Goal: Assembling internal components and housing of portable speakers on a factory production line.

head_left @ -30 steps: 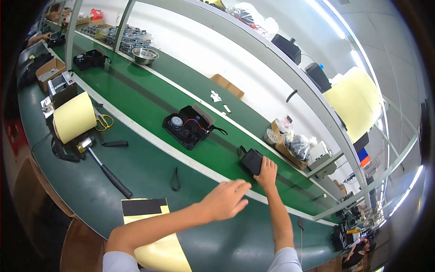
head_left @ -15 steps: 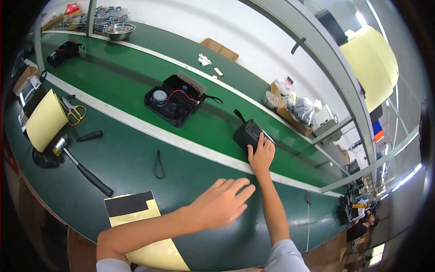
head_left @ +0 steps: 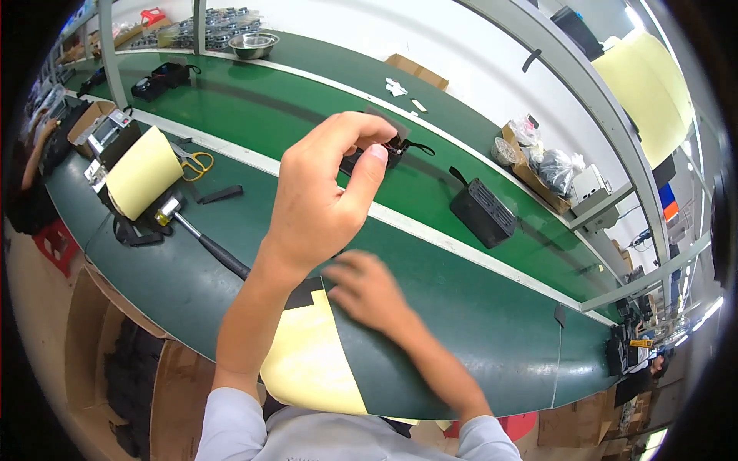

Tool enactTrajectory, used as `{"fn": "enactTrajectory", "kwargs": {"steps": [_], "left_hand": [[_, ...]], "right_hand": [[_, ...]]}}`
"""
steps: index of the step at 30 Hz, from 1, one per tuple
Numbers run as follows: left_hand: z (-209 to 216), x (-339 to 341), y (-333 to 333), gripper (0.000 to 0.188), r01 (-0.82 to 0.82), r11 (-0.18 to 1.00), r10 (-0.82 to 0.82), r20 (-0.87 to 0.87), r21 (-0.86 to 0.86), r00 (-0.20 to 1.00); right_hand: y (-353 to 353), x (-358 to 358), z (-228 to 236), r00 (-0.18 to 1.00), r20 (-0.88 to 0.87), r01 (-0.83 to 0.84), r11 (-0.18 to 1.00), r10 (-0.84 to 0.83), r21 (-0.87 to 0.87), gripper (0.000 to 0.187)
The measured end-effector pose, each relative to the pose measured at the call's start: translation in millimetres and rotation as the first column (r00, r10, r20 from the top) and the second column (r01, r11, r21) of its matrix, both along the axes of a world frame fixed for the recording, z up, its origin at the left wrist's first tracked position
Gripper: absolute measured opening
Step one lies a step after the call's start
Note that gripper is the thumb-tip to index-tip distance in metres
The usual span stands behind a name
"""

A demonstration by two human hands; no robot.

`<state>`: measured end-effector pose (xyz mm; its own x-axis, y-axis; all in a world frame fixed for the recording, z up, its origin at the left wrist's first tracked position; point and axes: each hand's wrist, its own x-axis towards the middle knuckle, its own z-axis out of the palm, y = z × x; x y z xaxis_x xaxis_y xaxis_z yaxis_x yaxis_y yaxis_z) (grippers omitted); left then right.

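Note:
My left hand [head_left: 319, 188] is raised, its fingers curved and its thumb apart, with nothing visible between them. Behind it, mostly hidden, lies an opened black speaker housing [head_left: 396, 154] with a wrist strap, on the green belt. My right hand [head_left: 371, 296] is low over the table, beside the yellow sheet [head_left: 311, 357] with its black adhesive pieces [head_left: 305, 292]. Motion smears its fingers, so I cannot make out whether they hold anything. A closed black speaker [head_left: 483, 213] with a strap sits untouched on the belt to the right.
Leftward on the table are a hammer [head_left: 201, 238], yellow-handled scissors [head_left: 194, 164], a black strap [head_left: 221, 194] and a yellow sheet stack [head_left: 144, 173]. Another black housing [head_left: 161, 81] lies farther along the belt. A carton of bagged parts [head_left: 534, 169] and a metal bowl [head_left: 254, 44] stand behind.
My right hand has left the closed speaker and moved left and nearer, down to the table. My left hand has risen in front of the opened housing. The whole view has shifted.

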<state>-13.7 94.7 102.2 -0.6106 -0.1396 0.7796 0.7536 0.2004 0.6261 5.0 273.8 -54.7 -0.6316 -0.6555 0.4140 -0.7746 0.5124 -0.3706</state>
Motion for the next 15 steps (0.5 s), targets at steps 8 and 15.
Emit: {"fn": "enactTrajectory", "kwargs": {"steps": [8, 15], "left_hand": [[12.1, 10.3, -21.7, 0.014, -0.098, 0.995, 0.098, -0.095, 0.007, 0.991], [13.3, 8.9, -43.1, 0.012, -0.114, 0.984, 0.122, -0.054, 0.135, 0.991]], "right_hand": [[-35.1, 0.9, -30.0, 0.943, -0.085, -0.314, 0.944, 0.323, 0.106, 0.034], [-43.4, -13.7, -21.3, 0.962, 0.227, -0.136, 0.987, 0.152, -0.085, 0.016]]}}
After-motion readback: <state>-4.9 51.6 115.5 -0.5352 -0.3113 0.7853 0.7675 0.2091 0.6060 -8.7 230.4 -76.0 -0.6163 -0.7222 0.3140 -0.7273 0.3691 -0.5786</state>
